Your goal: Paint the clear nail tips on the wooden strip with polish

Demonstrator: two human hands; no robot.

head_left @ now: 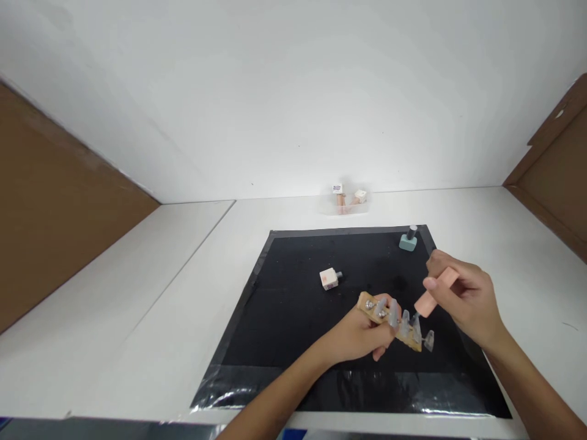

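My left hand (362, 333) grips a tan nail-tip display stand (409, 338) over the black mat. Several clear false nail tips (393, 313) stand up from it on small posts, with silvery balls near its left end. Between the fingers and thumb of my right hand (468, 296) is a nail polish brush with a peach cap (435, 293). Its bristle end points down and left, at a nail tip near the stand's right end; whether it touches is too small to tell. An uncapped white square polish bottle (329, 279) lies on the mat, left of my hands.
A teal polish bottle with a dark cap (408, 239) stands at the mat's back right. Behind the black mat (284, 324), a clear tray (346, 209) holds several small bottles against the white wall. Brown panels (59, 201) border both sides.
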